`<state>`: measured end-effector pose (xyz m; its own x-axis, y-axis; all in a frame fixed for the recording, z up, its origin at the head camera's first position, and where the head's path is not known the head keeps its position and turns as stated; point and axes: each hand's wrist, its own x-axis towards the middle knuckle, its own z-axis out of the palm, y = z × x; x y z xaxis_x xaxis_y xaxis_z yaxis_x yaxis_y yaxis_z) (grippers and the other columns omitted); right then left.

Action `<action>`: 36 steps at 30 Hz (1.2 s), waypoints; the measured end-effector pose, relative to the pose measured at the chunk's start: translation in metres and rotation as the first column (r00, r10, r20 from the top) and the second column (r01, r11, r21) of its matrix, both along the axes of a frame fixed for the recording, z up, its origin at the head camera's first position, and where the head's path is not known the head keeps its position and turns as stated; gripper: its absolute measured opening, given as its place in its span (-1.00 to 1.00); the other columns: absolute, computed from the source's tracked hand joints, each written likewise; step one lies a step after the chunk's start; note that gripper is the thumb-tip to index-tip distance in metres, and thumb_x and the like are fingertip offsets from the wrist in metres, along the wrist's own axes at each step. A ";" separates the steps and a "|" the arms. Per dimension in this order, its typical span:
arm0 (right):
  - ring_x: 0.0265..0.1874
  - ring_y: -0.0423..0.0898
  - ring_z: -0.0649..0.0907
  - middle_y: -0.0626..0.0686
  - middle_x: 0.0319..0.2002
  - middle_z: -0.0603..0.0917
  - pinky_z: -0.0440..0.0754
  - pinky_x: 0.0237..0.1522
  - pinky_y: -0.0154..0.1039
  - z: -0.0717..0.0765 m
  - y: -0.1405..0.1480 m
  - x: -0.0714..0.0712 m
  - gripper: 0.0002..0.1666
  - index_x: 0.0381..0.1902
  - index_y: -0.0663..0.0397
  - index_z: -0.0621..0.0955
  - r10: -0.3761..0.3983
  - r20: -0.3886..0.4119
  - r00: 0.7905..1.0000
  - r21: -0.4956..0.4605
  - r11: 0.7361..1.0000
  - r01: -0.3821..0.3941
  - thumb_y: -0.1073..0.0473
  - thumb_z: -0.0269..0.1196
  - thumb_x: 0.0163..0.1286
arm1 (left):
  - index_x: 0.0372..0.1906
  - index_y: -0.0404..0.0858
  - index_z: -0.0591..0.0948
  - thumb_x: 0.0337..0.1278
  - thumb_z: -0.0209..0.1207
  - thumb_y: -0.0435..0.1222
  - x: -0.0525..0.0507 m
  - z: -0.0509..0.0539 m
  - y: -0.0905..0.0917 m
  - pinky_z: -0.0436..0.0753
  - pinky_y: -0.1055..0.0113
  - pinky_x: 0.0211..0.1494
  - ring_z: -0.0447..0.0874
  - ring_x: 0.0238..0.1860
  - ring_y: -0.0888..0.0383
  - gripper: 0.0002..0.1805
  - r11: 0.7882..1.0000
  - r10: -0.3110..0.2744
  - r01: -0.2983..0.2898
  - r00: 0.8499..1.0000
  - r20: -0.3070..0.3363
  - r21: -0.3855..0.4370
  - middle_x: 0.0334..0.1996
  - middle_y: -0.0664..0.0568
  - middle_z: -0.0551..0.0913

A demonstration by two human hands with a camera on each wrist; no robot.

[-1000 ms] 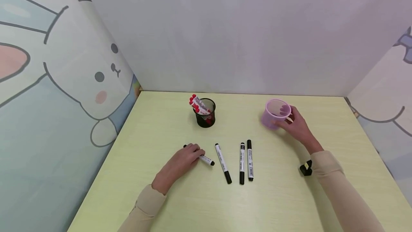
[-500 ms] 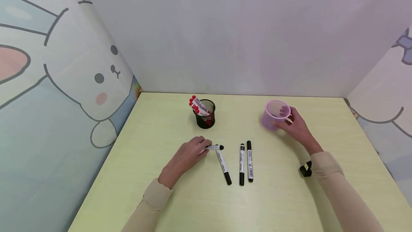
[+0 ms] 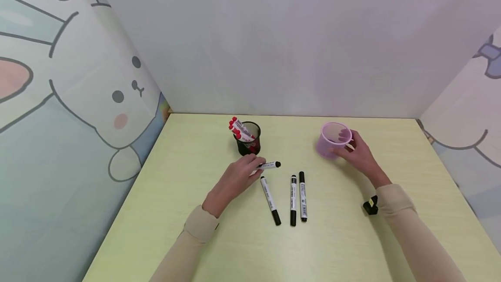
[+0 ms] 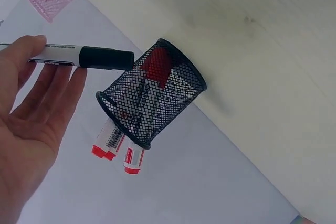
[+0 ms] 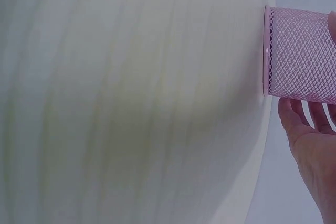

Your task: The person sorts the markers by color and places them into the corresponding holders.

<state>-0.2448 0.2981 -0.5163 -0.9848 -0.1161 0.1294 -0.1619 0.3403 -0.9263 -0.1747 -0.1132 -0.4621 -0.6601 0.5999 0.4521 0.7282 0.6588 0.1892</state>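
A white marker (image 3: 270, 165) with black ends is pinched between the thumb and fingers of my left hand (image 3: 236, 179), raised off the table. In the left wrist view that marker (image 4: 60, 54) points its black cap at a black mesh pen holder (image 4: 176, 95), appearing beside its wall. My right hand (image 3: 363, 156) holds a pink-purple mesh pen holder (image 3: 326, 146), thumb on one side and fingers on the other. The right wrist view shows this pen holder (image 5: 299, 53) upright at the table surface; nothing inside it can be made out.
Three black-capped white markers, a left one (image 3: 270, 201), a middle one (image 3: 293, 201) and a right one (image 3: 303, 197), lie on the pale table (image 3: 332, 247). Several red-capped markers (image 3: 240, 129) lean in the black holder. A wall (image 3: 274, 55) bounds the back.
My left hand has lifted the marker off the table and carried it forward and right, close to the black pen holder. My right hand has stayed on the pink-purple one.
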 end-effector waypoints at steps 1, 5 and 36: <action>0.40 0.30 0.35 0.35 0.39 0.33 0.45 0.25 -0.51 0.000 0.000 0.000 -0.03 0.51 0.32 0.17 -0.001 -0.001 1.000 0.001 1.000 0.001 0.30 0.46 0.32 | 0.01 -0.22 0.67 0.20 0.43 -0.36 -0.001 0.001 0.002 0.68 0.44 -0.28 0.56 -0.30 0.22 -0.71 1.000 -0.002 0.002 1.000 -0.006 0.006 -0.21 0.01 0.65; 0.41 0.30 0.35 0.36 0.39 0.33 0.45 0.26 -0.48 -0.002 0.001 0.000 -0.03 0.52 0.32 0.16 0.000 0.000 1.000 0.008 1.000 0.000 0.30 0.46 0.32 | 0.01 -0.21 0.66 0.20 0.43 -0.37 -0.006 0.005 0.010 0.67 0.44 -0.28 0.58 -0.29 0.21 -0.70 0.999 -0.014 0.015 1.000 -0.017 0.032 -0.21 0.01 0.66; 0.41 0.29 0.35 0.33 0.41 0.33 0.45 0.30 -0.40 -0.002 0.003 -0.002 0.02 0.53 0.30 0.15 -0.001 0.010 1.000 0.017 1.000 0.001 0.28 0.48 0.30 | 0.07 -0.29 0.61 0.38 0.30 -0.34 -0.052 0.027 0.093 0.60 0.46 -0.24 0.60 -0.27 0.15 -0.75 0.957 -0.093 0.057 0.989 0.117 0.284 -0.17 -0.03 0.66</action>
<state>-0.2467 0.3008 -0.5180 -0.9861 -0.1174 0.1175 -0.1523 0.3560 -0.9220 -0.2266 -0.0198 -0.4353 -0.6814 0.5118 0.5231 0.7310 0.5106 0.4527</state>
